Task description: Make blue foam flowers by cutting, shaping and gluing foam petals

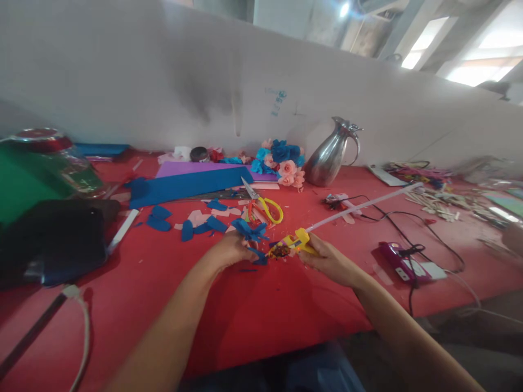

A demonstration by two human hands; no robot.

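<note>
Glue gun (301, 240) gripped in right hand (329, 261), front end facing 9 o'clock toward left hand (232, 250), which pinches blue paper (250, 231). If gun's hot, a slip could burn that hand. Glue stick (363, 208) juts to 2 o'clock; bumping it could jerk the gun.

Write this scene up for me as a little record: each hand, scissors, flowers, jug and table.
Left hand: holds blue paper petals
Right hand: grips a yellow glue gun, a long pale stick jutting from its back
Scissors: lying beyond the hands
Flowers: blue and pink bunch, beside the jug
Jug: shiny metal, upright
Table: red
</note>
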